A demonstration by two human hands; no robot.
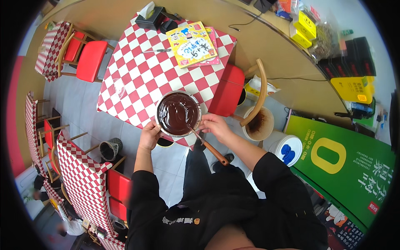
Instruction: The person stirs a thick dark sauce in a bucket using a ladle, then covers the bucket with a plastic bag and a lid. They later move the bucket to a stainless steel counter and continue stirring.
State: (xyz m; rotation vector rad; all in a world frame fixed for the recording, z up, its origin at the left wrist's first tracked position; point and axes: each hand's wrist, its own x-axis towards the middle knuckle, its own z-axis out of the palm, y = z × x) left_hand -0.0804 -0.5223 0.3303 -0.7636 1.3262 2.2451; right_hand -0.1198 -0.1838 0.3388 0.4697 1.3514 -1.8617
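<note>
A round metal bowl point(162, 130) is in front of me, over the near corner of the checkered table. Glossy dark brown thick liquid point(175, 112) fills much of it. My left hand point(150, 134) grips the rim on the left, thumb on top. Against the right side of the rim are the fingers of my right hand point(215, 125), some of them hidden behind the bowl. A utensil with a wooden handle point(215, 152) leans over the near right rim, its handle pointing towards me. Its head is sunk in the liquid. Whether the bowl's base touches the table cannot be seen.
The checkered tablecloth point(134, 72) carries books point(192, 45), a pen point(157, 50) and a tissue box point(150, 18). A red-seated chair point(228, 90) stands close on the right, beside a brown-stained bucket point(260, 125) and a white lidded bucket point(295, 147) with blue material on top.
</note>
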